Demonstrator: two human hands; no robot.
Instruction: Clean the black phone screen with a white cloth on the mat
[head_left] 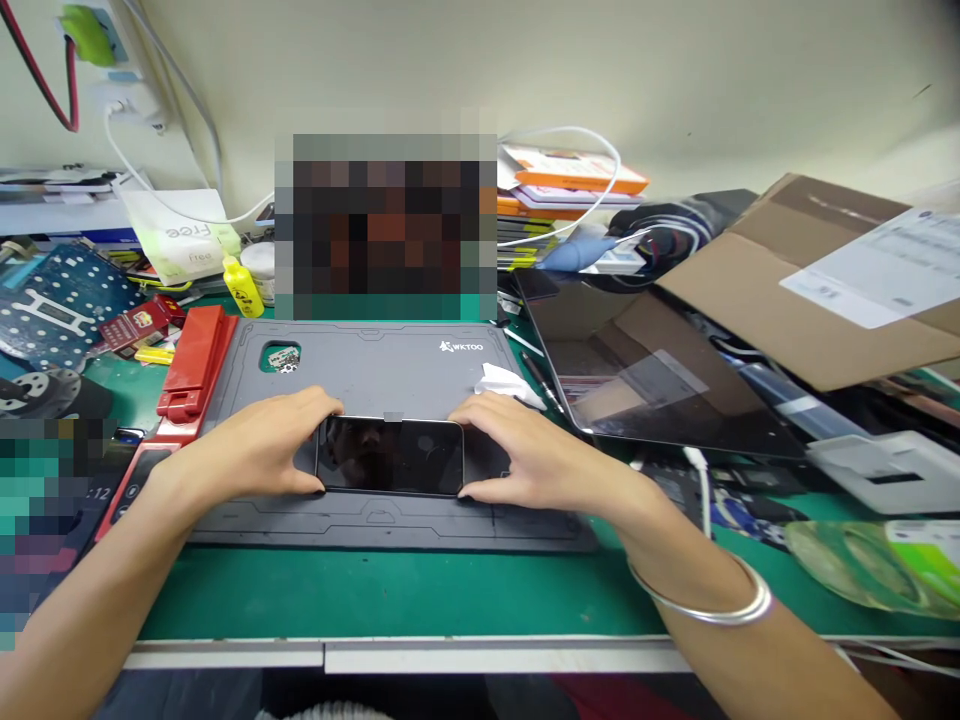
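Observation:
A smartphone [391, 458] with a dark, reflective screen lies sideways over the middle of a grey work mat [360, 375]. My left hand [262, 440] grips its left end, thumb at the lower corner and fingers at the upper one. On the opposite end, my right hand [517, 450] pinches the corners in the same manner; a silver bangle [712, 605] circles that wrist. A small tab sticks up at the phone's top edge. Just beyond my right hand sits a crumpled white tissue [506, 383]. Small metal parts [285, 358] rest in the mat's cut-out.
A red tool [196, 365] stands along the mat's left edge, near a yellow bottle [244, 287]. On the right, a large dark glass panel [637, 370] leans by a cardboard box [817, 280]. Stacked boxes [570, 180] and white cables line the wall.

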